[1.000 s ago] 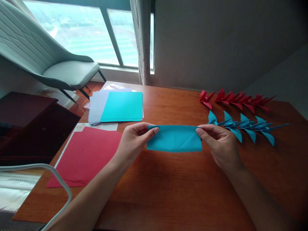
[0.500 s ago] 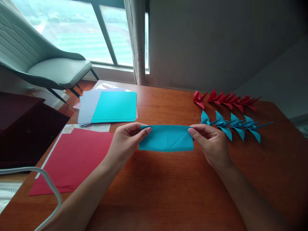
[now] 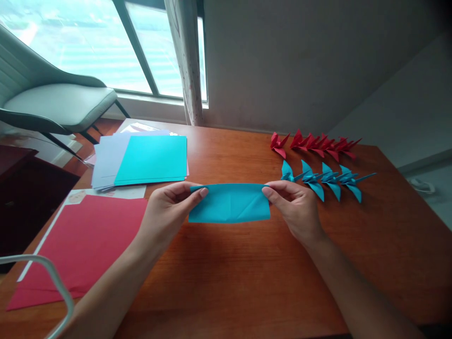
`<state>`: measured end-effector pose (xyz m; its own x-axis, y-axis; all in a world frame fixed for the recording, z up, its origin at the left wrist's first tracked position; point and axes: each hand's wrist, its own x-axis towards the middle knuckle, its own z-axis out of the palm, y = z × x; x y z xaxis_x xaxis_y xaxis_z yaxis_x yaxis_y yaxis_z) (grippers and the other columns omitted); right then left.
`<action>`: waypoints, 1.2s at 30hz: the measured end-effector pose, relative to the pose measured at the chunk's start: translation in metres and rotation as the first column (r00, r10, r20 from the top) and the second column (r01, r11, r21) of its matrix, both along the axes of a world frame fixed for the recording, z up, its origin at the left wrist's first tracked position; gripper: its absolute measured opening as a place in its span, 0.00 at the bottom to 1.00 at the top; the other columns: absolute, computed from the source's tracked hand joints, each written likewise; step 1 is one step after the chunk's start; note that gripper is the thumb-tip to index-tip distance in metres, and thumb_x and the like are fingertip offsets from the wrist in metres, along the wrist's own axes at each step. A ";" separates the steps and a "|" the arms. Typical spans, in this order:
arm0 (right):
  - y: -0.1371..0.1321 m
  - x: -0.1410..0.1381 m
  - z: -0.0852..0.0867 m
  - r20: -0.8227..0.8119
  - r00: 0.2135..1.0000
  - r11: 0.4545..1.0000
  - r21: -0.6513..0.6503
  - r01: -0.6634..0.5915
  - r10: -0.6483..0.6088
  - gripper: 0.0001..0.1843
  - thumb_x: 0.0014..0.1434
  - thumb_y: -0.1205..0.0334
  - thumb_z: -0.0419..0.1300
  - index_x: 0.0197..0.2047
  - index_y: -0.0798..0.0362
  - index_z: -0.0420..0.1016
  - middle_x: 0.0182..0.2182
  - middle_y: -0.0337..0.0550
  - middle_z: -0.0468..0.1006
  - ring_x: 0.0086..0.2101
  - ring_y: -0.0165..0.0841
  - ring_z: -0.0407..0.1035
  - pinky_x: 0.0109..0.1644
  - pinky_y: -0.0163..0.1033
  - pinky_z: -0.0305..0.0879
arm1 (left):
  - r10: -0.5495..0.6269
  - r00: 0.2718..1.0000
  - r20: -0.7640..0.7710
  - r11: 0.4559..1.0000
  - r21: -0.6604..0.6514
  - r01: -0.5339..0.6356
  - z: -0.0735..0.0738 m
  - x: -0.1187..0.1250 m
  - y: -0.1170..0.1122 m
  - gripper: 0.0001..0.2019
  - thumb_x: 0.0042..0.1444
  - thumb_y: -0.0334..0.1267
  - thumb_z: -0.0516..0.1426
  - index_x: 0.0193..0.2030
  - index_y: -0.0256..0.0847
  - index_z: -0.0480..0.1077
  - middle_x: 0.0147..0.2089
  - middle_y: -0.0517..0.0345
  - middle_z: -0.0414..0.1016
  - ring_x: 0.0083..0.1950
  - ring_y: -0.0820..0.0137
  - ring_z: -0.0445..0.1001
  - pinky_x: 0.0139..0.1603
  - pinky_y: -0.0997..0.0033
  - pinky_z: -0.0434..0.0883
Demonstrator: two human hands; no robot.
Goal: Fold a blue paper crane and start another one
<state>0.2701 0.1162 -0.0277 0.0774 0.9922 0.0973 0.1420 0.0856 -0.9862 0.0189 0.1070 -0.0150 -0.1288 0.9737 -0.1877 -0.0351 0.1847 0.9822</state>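
Note:
A folded sheet of blue origami paper [image 3: 229,205] is held up above the table, its long fold at the top and faint creases across its face. My left hand [image 3: 173,202] pinches its upper left corner between thumb and fingers. At the upper right corner, my right hand [image 3: 294,205] grips it the same way. Beyond the right hand stand several blue paper cranes [image 3: 330,178] in a row, and behind them a row of several red paper cranes [image 3: 321,145].
Red paper sheets [image 3: 84,240] lie at the left, partly behind my left forearm. Behind them is a stack of turquoise sheets [image 3: 153,157] over pale lilac paper [image 3: 108,157]. A white cable [image 3: 56,278] curves in front at the lower left. A chair [image 3: 60,101] stands beyond the wooden table [image 3: 219,282].
The view has turned a little to the right, so everything appears shifted left. Both hands keep the same pinch on the folded paper, and its shape looks unchanged.

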 end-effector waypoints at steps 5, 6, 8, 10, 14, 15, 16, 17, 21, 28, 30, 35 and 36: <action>0.001 -0.001 0.000 -0.014 1.000 1.000 -0.001 -0.002 0.002 0.09 0.53 0.54 0.72 0.34 0.49 0.84 0.28 0.39 0.84 0.28 0.32 0.77 0.29 0.35 0.76 | 0.004 1.000 0.005 1.000 0.002 -0.004 -0.001 0.000 0.000 0.15 0.42 0.45 0.74 0.33 0.40 0.82 0.30 0.57 0.77 0.30 0.74 0.69 0.27 0.79 0.67; 0.001 -0.001 0.000 -0.017 1.000 1.000 -0.003 -0.002 0.002 0.09 0.53 0.54 0.72 0.34 0.49 0.84 0.28 0.39 0.84 0.28 0.32 0.77 0.30 0.35 0.76 | 0.005 1.000 0.003 1.000 0.003 -0.005 -0.001 0.000 0.000 0.15 0.42 0.45 0.74 0.33 0.39 0.82 0.30 0.57 0.77 0.30 0.74 0.69 0.27 0.79 0.67; 0.001 -0.001 0.000 -0.014 1.000 1.000 -0.012 -0.008 0.008 0.09 0.53 0.54 0.71 0.34 0.49 0.83 0.28 0.39 0.83 0.28 0.32 0.77 0.30 0.35 0.76 | 0.003 1.000 0.002 1.000 0.006 -0.003 0.000 0.000 0.000 0.14 0.42 0.46 0.73 0.33 0.39 0.82 0.30 0.57 0.77 0.30 0.75 0.68 0.27 0.80 0.66; 0.001 0.000 -0.001 -0.003 1.000 1.000 -0.026 -0.016 0.016 0.09 0.54 0.53 0.71 0.34 0.50 0.83 0.28 0.39 0.83 0.28 0.32 0.76 0.30 0.36 0.75 | -0.009 1.000 0.005 1.000 0.011 0.009 0.000 0.000 0.000 0.14 0.44 0.45 0.73 0.33 0.39 0.81 0.30 0.58 0.76 0.29 0.76 0.68 0.27 0.80 0.66; 0.004 0.004 -0.002 0.034 0.998 0.996 -0.069 -0.055 0.057 0.10 0.55 0.52 0.70 0.34 0.50 0.81 0.27 0.38 0.81 0.27 0.31 0.74 0.29 0.35 0.73 | -0.045 0.999 0.023 0.999 0.010 0.045 0.000 -0.001 0.000 0.13 0.44 0.44 0.73 0.32 0.39 0.80 0.29 0.59 0.76 0.29 0.76 0.67 0.27 0.80 0.64; 0.005 0.005 -0.001 0.043 0.996 0.994 -0.080 -0.076 0.079 0.10 0.56 0.52 0.69 0.33 0.50 0.81 0.27 0.38 0.81 0.27 0.31 0.74 0.29 0.35 0.73 | -0.055 0.998 0.022 0.998 0.006 0.055 0.000 -0.001 0.001 0.13 0.44 0.44 0.72 0.32 0.38 0.80 0.29 0.59 0.75 0.29 0.76 0.67 0.27 0.80 0.63; 0.006 0.006 -0.001 0.051 0.993 0.991 -0.091 -0.100 0.104 0.10 0.56 0.52 0.69 0.33 0.50 0.80 0.27 0.38 0.80 0.27 0.31 0.73 0.30 0.35 0.73 | -0.067 0.998 0.014 0.998 0.001 0.067 0.000 -0.001 0.001 0.14 0.44 0.45 0.72 0.32 0.38 0.80 0.29 0.59 0.75 0.29 0.76 0.67 0.27 0.79 0.63; 0.007 0.008 -0.001 0.063 0.989 0.987 -0.103 -0.126 0.133 0.10 0.56 0.52 0.69 0.33 0.50 0.80 0.27 0.38 0.80 0.28 0.31 0.73 0.30 0.35 0.72 | -0.083 0.997 0.001 0.997 -0.005 0.083 -0.001 -0.002 0.001 0.14 0.45 0.45 0.72 0.33 0.38 0.80 0.29 0.59 0.75 0.29 0.75 0.67 0.27 0.79 0.63; 0.011 0.015 0.002 0.176 0.944 0.955 -0.157 -0.253 0.279 0.11 0.59 0.51 0.65 0.35 0.50 0.78 0.30 0.39 0.80 0.31 0.32 0.73 0.34 0.36 0.71 | -0.153 0.981 -0.117 0.988 -0.006 0.153 -0.004 -0.003 0.002 0.16 0.48 0.47 0.70 0.35 0.37 0.77 0.27 0.61 0.72 0.27 0.75 0.65 0.24 0.77 0.59; 0.015 0.020 0.003 0.533 0.745 0.912 -0.159 -0.377 0.401 0.09 0.63 0.57 0.59 0.33 0.51 0.76 0.28 0.39 0.78 0.29 0.32 0.69 0.31 0.37 0.62 | -0.286 0.788 -0.546 0.925 0.056 0.375 -0.014 -0.009 0.006 0.10 0.58 0.43 0.61 0.35 0.39 0.76 0.32 0.58 0.75 0.31 0.71 0.69 0.31 0.73 0.64; 0.015 0.019 0.001 0.595 0.694 0.902 -0.138 -0.409 0.406 0.08 0.62 0.60 0.59 0.32 0.51 0.76 0.27 0.38 0.78 0.28 0.31 0.68 0.32 0.37 0.61 | -0.262 0.670 -0.694 0.900 0.074 0.429 -0.015 -0.009 0.007 0.08 0.59 0.41 0.59 0.34 0.40 0.76 0.34 0.56 0.75 0.35 0.68 0.70 0.35 0.71 0.66; 0.014 0.018 -0.006 0.731 0.561 0.880 -0.115 -0.460 0.389 0.06 0.62 0.62 0.59 0.34 0.51 0.76 0.29 0.39 0.77 0.30 0.32 0.69 0.35 0.38 0.60 | -0.197 0.433 -0.880 0.868 0.049 0.494 -0.015 -0.005 0.007 0.05 0.58 0.38 0.58 0.34 0.42 0.76 0.40 0.53 0.75 0.43 0.62 0.71 0.46 0.62 0.67; 0.014 0.018 -0.007 0.751 0.538 0.879 -0.117 -0.462 0.383 0.06 0.62 0.62 0.59 0.34 0.51 0.76 0.29 0.39 0.77 0.30 0.32 0.69 0.35 0.38 0.60 | -0.189 0.403 -0.896 0.871 0.037 0.490 -0.016 -0.004 0.006 0.05 0.58 0.38 0.58 0.35 0.42 0.75 0.42 0.53 0.75 0.44 0.62 0.71 0.46 0.61 0.67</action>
<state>0.2883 0.1303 -0.0351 -0.4849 0.8745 0.0050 0.7324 0.4092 -0.5442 0.0145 0.1132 -0.0309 0.2805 0.9574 0.0680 0.8356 -0.2785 0.4735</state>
